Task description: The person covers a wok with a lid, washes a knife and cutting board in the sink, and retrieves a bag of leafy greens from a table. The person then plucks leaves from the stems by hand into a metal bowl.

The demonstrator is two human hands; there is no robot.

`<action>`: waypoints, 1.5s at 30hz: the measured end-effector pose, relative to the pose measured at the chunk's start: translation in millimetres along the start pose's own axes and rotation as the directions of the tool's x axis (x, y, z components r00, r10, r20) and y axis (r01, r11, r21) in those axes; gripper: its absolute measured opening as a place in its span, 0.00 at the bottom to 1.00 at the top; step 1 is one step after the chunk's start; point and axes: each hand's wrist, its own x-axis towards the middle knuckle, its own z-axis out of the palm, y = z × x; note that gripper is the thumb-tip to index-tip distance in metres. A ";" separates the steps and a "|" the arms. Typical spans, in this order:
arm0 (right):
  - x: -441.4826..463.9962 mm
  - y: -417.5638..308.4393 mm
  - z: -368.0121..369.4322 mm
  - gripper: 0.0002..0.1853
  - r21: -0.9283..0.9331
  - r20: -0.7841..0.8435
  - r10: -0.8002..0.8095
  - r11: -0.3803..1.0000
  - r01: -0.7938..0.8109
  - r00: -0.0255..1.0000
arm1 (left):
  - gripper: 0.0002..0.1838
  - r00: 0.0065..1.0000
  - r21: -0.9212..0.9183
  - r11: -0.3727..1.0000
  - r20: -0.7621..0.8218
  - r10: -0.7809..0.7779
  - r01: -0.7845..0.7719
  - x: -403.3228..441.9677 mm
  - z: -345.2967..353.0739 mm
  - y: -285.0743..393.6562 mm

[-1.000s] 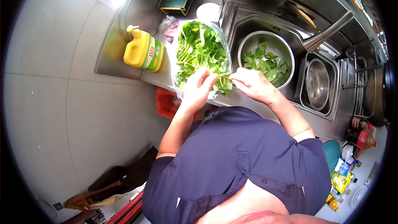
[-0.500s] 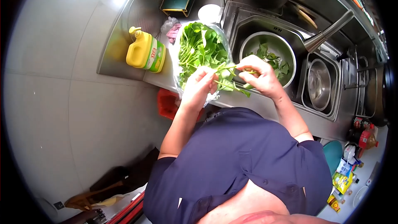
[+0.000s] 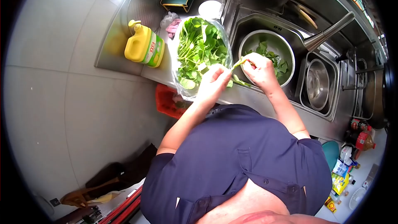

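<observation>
Between my two hands a green leafy stem is stretched over the counter's edge. My left hand pinches its left end beside a clear plastic bag full of leafy greens. The fingers of my right hand are closed on its right part, above the near-left rim of a steel bowl. Some picked leaves lie in the bowl, partly hidden by my right hand. A loose leafy piece hangs below, between the hands.
The bowl stands in a sink under a steel faucet. A smaller basin is to the right. On the left are a yellow detergent jug, a pink cloth and a white dish. A red bin is below the counter.
My left hand has moved right, away from the bagged greens. My right hand shifted up and right towards the bowl, and the stem between them has changed position.
</observation>
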 end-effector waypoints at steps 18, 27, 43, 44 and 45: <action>17.5 -12.1 -12.6 0.11 0.309 0.421 0.038 0.933 -0.183 0.906 | 0.06 0.994 -0.553 0.833 -0.087 -0.062 0.004 9.4 -30.5 -19.7; 6.1 -23.1 42.6 0.06 0.072 0.400 -0.303 0.951 0.300 0.865 | 0.02 0.935 0.002 0.978 -0.292 0.200 -0.208 -15.2 -23.7 -13.8; 96.5 -30.8 122.5 0.07 -0.133 0.363 -0.419 0.861 0.491 0.832 | 0.03 0.425 0.348 0.930 -0.829 0.365 -0.119 -105.8 -131.6 -45.7; 102.1 -28.4 131.5 0.06 -0.153 0.402 -0.468 0.813 0.562 0.787 | 0.04 0.471 0.445 0.895 -0.798 0.376 0.038 -106.9 -151.1 -68.5; 109.2 -18.1 146.1 0.06 -0.196 0.481 -0.463 0.771 0.606 0.744 | 0.05 0.519 0.534 0.825 -0.766 0.379 0.186 -105.7 -171.2 -97.1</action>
